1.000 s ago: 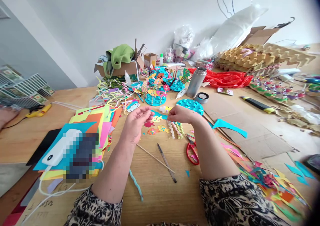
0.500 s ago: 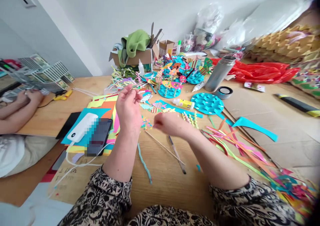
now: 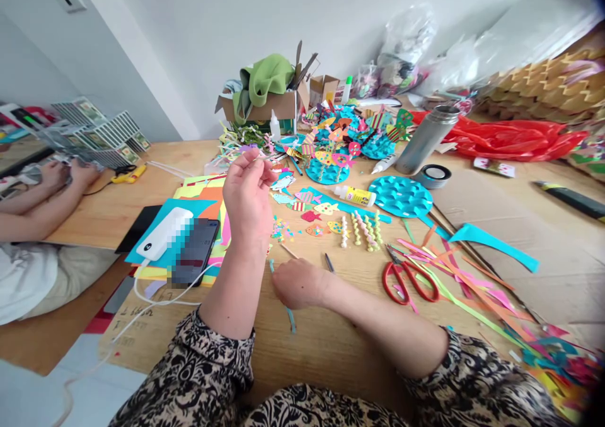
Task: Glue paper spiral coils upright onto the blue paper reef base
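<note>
My left hand [image 3: 249, 193] is raised over the table's middle, palm partly toward me, thumb and fingertips pinched together; anything between them is too small to make out. Lower and nearer to me, my right hand [image 3: 301, 282] is closed with its back up, its fingertips hidden. It covers part of a twisted teal strip [image 3: 292, 320] on the tabletop. A thin wooden stick [image 3: 288, 250] and a dark slender rod [image 3: 329, 263] show just beyond it. Several paper fish [image 3: 311, 216] and pale twisted paper spirals [image 3: 363, 230] lie farther back.
Red-handled scissors [image 3: 407, 279] rest among paper strips at right. A glue bottle [image 3: 355, 195], blue textured disc [image 3: 401, 195] and steel flask [image 3: 428, 140] stand or lie behind. At left are a phone [image 3: 203, 250] and white power bank [image 3: 165, 233]; another person's hands [image 3: 70, 171] work beyond.
My right hand has moved down, nearer to me and left, onto the teal strip, uncovering paper fish and the scissors. My left hand stays raised and pinched. The view has shifted slightly.
</note>
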`<action>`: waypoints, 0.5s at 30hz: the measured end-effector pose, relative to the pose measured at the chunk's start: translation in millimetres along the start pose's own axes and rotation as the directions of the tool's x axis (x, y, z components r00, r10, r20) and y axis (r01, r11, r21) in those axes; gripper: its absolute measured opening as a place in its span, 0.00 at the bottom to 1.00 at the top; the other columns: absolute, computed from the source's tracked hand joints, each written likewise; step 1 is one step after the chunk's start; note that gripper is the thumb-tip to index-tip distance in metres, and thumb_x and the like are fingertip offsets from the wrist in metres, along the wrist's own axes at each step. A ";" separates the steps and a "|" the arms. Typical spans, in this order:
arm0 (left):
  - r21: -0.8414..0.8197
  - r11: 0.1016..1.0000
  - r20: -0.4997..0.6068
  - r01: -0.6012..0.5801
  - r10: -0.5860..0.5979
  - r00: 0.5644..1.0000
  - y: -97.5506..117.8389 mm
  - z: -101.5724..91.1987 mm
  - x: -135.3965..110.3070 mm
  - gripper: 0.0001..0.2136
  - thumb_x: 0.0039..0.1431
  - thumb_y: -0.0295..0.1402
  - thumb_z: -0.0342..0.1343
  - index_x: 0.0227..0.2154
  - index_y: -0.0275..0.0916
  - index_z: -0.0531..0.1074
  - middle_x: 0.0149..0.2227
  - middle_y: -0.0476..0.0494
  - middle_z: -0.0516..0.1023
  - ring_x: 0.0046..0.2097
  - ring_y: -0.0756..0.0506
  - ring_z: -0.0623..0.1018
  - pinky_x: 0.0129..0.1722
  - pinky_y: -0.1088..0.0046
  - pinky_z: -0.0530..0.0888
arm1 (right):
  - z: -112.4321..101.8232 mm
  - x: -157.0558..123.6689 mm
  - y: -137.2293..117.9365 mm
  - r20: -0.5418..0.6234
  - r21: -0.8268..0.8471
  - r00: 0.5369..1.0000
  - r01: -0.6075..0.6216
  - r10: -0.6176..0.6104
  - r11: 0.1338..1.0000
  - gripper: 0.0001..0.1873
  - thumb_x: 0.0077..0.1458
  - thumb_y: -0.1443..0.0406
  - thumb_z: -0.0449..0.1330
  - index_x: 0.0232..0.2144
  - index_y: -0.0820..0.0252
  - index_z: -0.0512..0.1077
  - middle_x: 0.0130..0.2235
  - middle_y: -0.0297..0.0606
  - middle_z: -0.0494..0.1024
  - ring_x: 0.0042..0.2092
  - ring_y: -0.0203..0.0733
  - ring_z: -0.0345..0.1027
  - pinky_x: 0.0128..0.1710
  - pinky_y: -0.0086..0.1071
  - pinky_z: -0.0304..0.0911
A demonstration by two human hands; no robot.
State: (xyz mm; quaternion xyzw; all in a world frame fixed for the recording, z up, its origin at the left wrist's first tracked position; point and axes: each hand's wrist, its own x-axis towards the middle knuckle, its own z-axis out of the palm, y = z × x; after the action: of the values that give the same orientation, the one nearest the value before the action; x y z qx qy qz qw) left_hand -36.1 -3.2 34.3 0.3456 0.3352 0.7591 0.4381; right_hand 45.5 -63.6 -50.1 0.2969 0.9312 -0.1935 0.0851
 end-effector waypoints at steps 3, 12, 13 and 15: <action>-0.007 1.000 0.046 0.010 -0.010 0.999 -1.0 1.1 -0.5 0.03 0.51 0.27 0.58 0.31 0.37 0.72 0.26 0.51 0.72 0.27 0.54 0.72 0.33 0.75 0.70 | 0.8 1.8 -3.5 0.080 -0.071 0.997 0.023 -0.017 0.997 0.13 0.53 0.65 0.56 0.35 0.67 0.78 0.37 0.54 0.80 0.40 0.52 0.76 0.34 0.38 0.69; 0.080 0.997 0.148 -0.014 0.002 0.989 -3.9 3.3 -2.0 0.04 0.50 0.30 0.60 0.30 0.38 0.73 0.26 0.49 0.73 0.27 0.53 0.72 0.31 0.75 0.70 | -46.2 -20.4 48.0 -0.199 0.285 0.978 -0.003 0.063 0.959 0.12 0.53 0.68 0.52 0.22 0.64 0.71 0.25 0.39 0.77 0.27 0.35 0.70 0.26 0.27 0.60; 0.111 0.994 0.159 -0.016 -0.002 0.987 -5.4 2.9 -1.9 0.05 0.49 0.30 0.61 0.30 0.38 0.73 0.27 0.49 0.74 0.28 0.53 0.72 0.32 0.76 0.70 | -52.6 -26.0 57.0 -0.244 0.413 0.966 0.020 0.089 0.910 0.12 0.54 0.67 0.52 0.21 0.63 0.69 0.23 0.36 0.75 0.24 0.32 0.67 0.24 0.25 0.58; 0.189 0.982 0.191 -0.006 -0.031 0.981 -9.6 1.7 -1.6 0.06 0.48 0.31 0.61 0.31 0.38 0.74 0.30 0.48 0.74 0.30 0.53 0.73 0.32 0.76 0.70 | -62.5 -36.6 71.3 -0.314 0.591 0.937 0.066 0.154 0.804 0.12 0.54 0.65 0.53 0.20 0.62 0.66 0.21 0.32 0.72 0.21 0.29 0.63 0.22 0.23 0.57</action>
State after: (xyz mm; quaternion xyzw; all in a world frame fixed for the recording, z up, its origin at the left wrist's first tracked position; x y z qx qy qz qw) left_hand -29.9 -0.6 27.1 0.4554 0.3639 0.6840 0.4385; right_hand 114.2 -3.5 -5.3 0.3598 0.8165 -0.4171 -0.1727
